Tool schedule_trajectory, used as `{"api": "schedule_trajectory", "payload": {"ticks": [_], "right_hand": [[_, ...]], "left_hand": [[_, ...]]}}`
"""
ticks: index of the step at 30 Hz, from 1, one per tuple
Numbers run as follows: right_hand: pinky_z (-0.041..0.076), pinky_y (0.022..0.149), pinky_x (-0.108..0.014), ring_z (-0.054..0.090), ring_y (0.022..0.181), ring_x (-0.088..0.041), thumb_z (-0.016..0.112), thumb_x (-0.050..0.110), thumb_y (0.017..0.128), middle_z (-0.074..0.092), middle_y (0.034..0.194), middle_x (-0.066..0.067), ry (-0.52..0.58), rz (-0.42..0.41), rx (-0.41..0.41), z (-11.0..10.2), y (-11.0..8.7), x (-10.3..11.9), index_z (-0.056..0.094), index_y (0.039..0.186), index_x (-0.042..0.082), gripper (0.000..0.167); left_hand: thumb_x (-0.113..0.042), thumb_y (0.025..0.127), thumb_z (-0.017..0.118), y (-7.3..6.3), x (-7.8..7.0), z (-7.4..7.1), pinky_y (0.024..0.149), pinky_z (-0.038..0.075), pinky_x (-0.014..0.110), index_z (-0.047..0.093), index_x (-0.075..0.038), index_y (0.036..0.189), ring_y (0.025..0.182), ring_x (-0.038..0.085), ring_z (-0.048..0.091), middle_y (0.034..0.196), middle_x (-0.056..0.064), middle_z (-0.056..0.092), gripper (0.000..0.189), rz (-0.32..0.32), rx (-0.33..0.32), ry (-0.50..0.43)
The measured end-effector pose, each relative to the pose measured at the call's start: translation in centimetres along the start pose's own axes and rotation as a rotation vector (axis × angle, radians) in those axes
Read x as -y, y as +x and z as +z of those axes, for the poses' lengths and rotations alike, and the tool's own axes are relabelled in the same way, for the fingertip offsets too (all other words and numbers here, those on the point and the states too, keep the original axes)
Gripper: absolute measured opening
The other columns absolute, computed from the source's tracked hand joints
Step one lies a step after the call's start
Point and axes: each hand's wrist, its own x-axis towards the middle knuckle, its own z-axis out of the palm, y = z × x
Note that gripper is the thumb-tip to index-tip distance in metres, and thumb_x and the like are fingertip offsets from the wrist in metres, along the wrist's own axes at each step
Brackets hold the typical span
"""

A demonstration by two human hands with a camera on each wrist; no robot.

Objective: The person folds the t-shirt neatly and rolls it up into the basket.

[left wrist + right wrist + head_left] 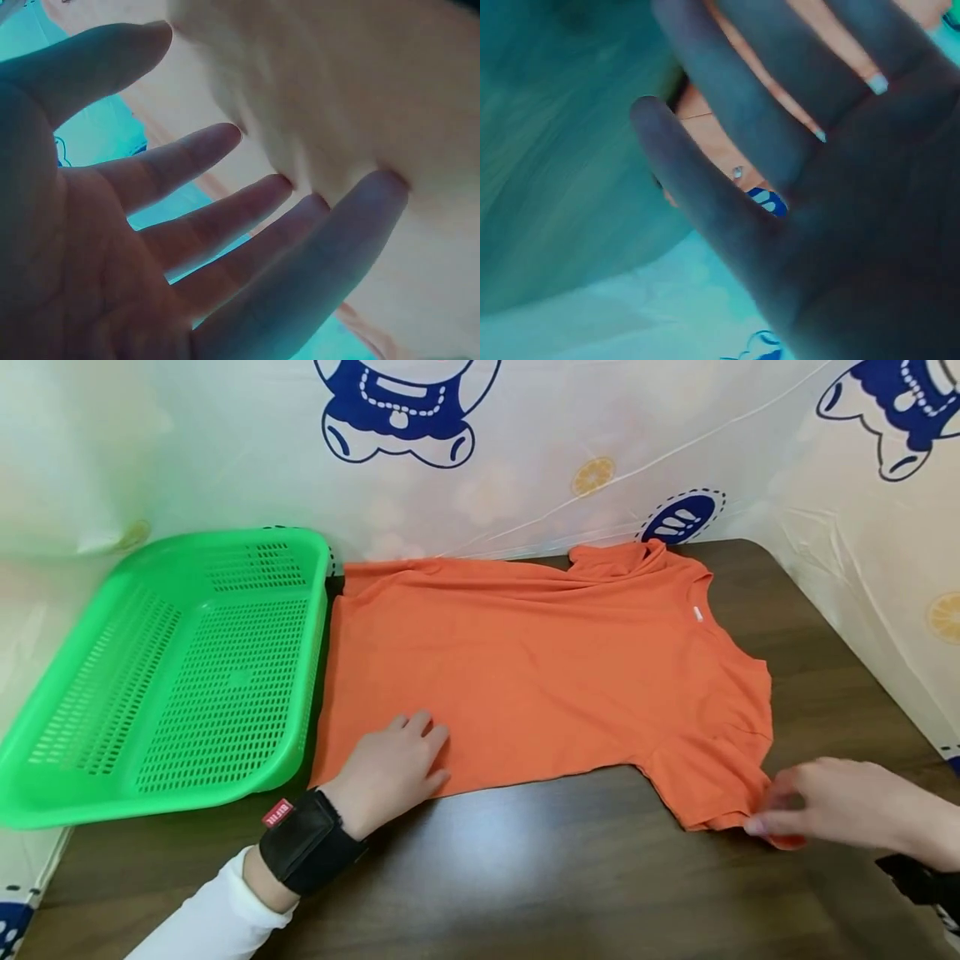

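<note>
An orange T-shirt lies spread on its side across the dark table, its neckline toward the right and its hem by the basket. My left hand rests on the near edge of the shirt close to the hem. In the left wrist view its spread fingertips press the cloth, which looks pale there. At the near sleeve is my right hand, with thumb and fingers over the cuff's edge and a gap between them. The right wrist view has its fingers long and apart, with cloth showing between them.
A green plastic basket with perforated sides stands at the left, right against the hem side of the shirt. The far sleeve lies bunched at the back edge of the table. Printed sheeting hangs behind and at the right.
</note>
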Motion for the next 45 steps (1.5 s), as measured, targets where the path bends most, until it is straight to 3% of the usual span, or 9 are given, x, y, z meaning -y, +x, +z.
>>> {"api": "schedule_trajectory", "payload": {"ticks": [6,9,12,15,24,30,34,39,45], "right_hand": [[0.045,0.062,-0.035,0.055,0.066,-0.005,0.059,0.034,0.084,0.060,0.076,0.012,0.047,-0.058,-0.384,-1.3,2.4,-1.4,0.066,0.091,0.020,0.017],[0.042,0.058,-0.038,0.053,0.063,-0.014,0.055,0.044,0.085,0.057,0.073,0.002,-0.004,0.051,-0.326,-1.0,3.2,-2.7,0.061,0.090,0.011,0.034],[0.042,0.064,-0.050,0.055,0.082,-0.038,0.041,0.066,0.080,0.056,0.100,-0.024,-0.023,0.188,-0.150,-0.3,3.4,-4.1,0.054,0.111,-0.001,0.076],[0.035,0.077,-0.061,0.037,0.109,-0.051,0.037,0.074,0.074,0.030,0.130,-0.036,-0.025,0.210,-0.081,0.0,3.5,-5.7,0.034,0.131,-0.008,0.100],[0.028,0.087,-0.061,0.031,0.116,-0.050,0.045,0.054,0.086,0.026,0.134,-0.032,0.015,0.108,-0.185,-1.1,5.0,-7.2,0.031,0.134,-0.006,0.078],[0.040,0.078,-0.053,0.048,0.097,-0.037,0.065,0.029,0.081,0.050,0.107,-0.021,-0.011,-0.003,-0.395,-1.3,4.1,-4.3,0.054,0.114,0.000,0.046],[0.045,0.070,-0.039,0.052,0.082,-0.021,0.070,0.029,0.076,0.053,0.097,-0.007,-0.014,-0.132,-0.407,-0.6,3.3,-2.1,0.062,0.103,0.008,0.035],[0.042,0.065,-0.030,0.046,0.076,-0.007,0.070,0.048,0.070,0.046,0.087,0.010,-0.059,-0.279,-0.403,0.6,2.3,0.4,0.061,0.090,0.024,0.033],[0.040,0.067,-0.029,0.044,0.075,-0.003,0.073,0.044,0.068,0.044,0.083,0.016,-0.085,-0.409,-0.418,2.1,2.1,2.2,0.057,0.086,0.027,0.029]], "left_hand": [[-0.038,0.077,0.066,-0.4,-0.3,0.6,0.045,0.044,0.033,0.057,-0.009,0.098,0.077,0.023,0.050,0.093,0.006,0.050,0.036,-0.007,-0.052,0.007],[-0.039,0.077,0.065,-0.5,-0.5,0.9,0.048,0.046,0.035,0.057,-0.009,0.102,0.084,0.024,0.051,0.098,0.008,0.051,0.040,-0.004,-0.062,0.000],[-0.042,0.078,0.064,-0.9,-0.5,1.1,0.055,0.049,0.039,0.056,-0.008,0.109,0.095,0.027,0.051,0.109,0.010,0.052,0.047,-0.005,-0.038,-0.008],[-0.045,0.078,0.063,-1.1,-0.4,1.1,0.061,0.050,0.042,0.055,-0.008,0.116,0.105,0.029,0.049,0.119,0.013,0.050,0.053,-0.012,-0.007,-0.010],[-0.043,0.078,0.063,0.4,-1.0,0.5,0.064,0.049,0.044,0.054,-0.008,0.115,0.105,0.030,0.049,0.119,0.014,0.048,0.052,-0.021,-0.001,-0.036],[-0.044,0.083,0.057,3.6,-5.1,-0.6,0.085,0.042,0.040,0.055,-0.013,0.114,0.112,0.026,0.043,0.124,0.010,0.045,0.044,0.180,0.022,-0.086],[-0.040,0.086,0.055,6.0,-9.1,-0.9,0.082,0.041,0.033,0.059,-0.019,0.106,0.101,0.019,0.047,0.111,0.003,0.050,0.029,0.374,-0.020,-0.122],[-0.047,0.088,0.048,7.8,-14.6,-0.6,0.083,0.041,0.029,0.056,-0.029,0.118,0.111,0.015,0.041,0.124,0.000,0.043,0.036,0.587,0.013,-0.087],[-0.065,0.081,0.041,8.4,-18.5,0.3,0.086,0.037,0.029,0.042,-0.034,0.131,0.118,0.014,0.032,0.133,-0.008,0.035,0.059,0.644,0.086,0.063]]}}
